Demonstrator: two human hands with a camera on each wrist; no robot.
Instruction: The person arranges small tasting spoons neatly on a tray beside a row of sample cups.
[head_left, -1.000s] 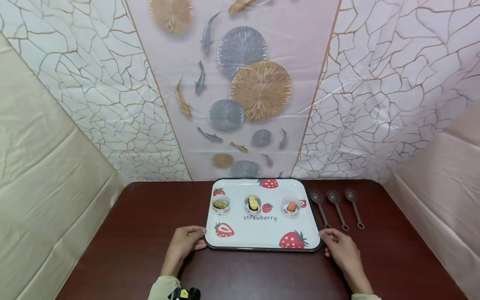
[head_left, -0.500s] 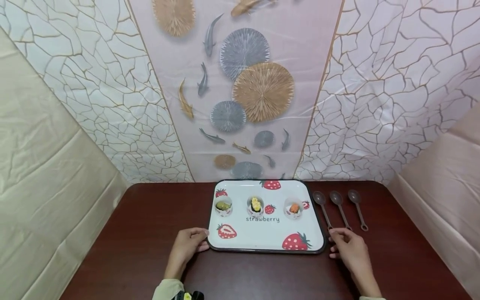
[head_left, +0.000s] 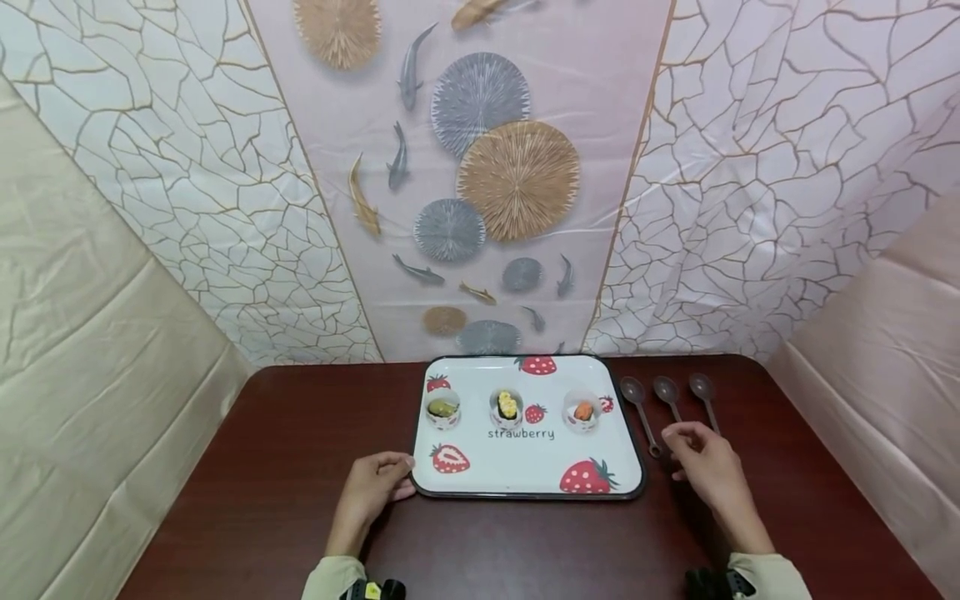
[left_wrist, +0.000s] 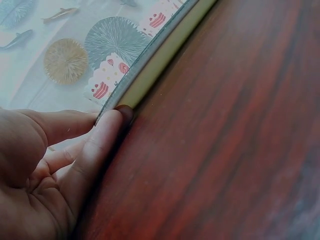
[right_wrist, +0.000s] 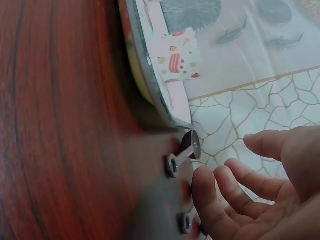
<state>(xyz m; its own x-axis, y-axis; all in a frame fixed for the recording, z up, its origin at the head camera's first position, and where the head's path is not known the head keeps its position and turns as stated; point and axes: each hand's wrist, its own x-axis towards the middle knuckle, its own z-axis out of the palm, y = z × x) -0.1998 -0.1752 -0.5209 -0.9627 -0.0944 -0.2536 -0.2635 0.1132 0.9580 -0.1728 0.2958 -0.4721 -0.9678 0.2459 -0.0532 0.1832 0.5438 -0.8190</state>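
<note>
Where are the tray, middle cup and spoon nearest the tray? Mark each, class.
Tray [head_left: 517, 467]: head view, on its bare white front part.
Middle cup [head_left: 507, 425]: head view, on its front wall.
Spoon nearest the tray [head_left: 643, 420]: head view, on its handle.

White tray [head_left: 510, 467] with red strawberry print [head_left: 587, 478]

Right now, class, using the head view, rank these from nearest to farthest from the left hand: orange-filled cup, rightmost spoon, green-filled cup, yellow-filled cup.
1. Green-filled cup: left side of the tray.
2. Yellow-filled cup: near the tray's middle.
3. Orange-filled cup: right side of the tray.
4. Rightmost spoon: beyond the tray's right edge.
</note>
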